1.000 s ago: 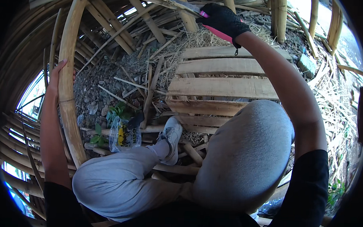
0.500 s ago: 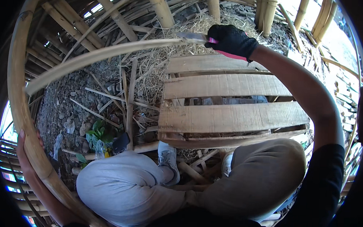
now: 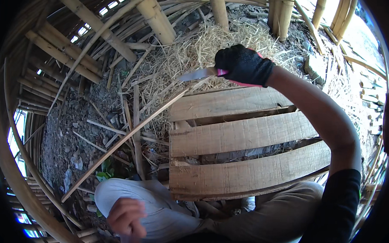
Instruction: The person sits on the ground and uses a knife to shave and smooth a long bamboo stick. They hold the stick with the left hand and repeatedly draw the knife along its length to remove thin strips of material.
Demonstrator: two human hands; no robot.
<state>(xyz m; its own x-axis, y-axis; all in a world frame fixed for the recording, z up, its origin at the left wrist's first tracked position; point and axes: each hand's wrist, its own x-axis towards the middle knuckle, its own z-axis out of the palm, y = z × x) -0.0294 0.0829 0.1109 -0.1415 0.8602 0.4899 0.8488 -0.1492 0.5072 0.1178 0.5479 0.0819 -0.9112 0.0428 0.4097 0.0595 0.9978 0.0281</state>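
Observation:
My right hand [image 3: 243, 65], in a black glove with pink edging, is closed around a knife [image 3: 198, 74] with pink at its handle. The blade points left over dry straw. A long thin bamboo strip [image 3: 129, 134] slants from the lower left up to the blade and glove. Whether the glove also grips the strip's far end cannot be made out. My bare left hand [image 3: 127, 217] is above my left thigh, slightly blurred, its fingers curled in with nothing seen in them. Below the knife stands a low slatted wooden bench [image 3: 245, 134], close to my knees.
Dry shavings [image 3: 201, 46] lie beyond the bench. Upright bamboo poles [image 3: 153, 17] stand at the back. A thick bamboo pole [image 3: 12, 179] curves along the left edge. Loose strips and stones cover the ground [image 3: 63, 147] at left, with a green plant [image 3: 105, 174] by my knee.
My left hand has let go of the thick bamboo pole and come in over my thigh. The strip's near end has swung down. The view has shifted, with the bench now lower in it.

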